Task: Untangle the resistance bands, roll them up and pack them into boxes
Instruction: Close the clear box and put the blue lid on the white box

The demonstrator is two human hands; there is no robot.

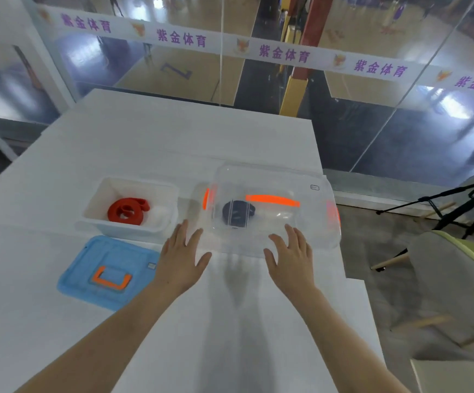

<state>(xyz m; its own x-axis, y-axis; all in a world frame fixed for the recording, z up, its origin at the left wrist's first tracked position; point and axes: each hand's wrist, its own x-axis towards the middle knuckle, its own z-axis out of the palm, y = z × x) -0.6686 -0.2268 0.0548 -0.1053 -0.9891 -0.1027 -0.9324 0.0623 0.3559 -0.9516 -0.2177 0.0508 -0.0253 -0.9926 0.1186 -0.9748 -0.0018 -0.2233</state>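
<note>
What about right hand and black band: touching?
Apart. Head view: right hand spreads at the near edge of the clear box; black band lies farther back inside, a visible gap between.

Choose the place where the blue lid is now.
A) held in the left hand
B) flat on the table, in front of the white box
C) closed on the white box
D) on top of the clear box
B: the blue lid lies flat on the table, on the near side of the white box, which stands open with the red band inside.
</note>
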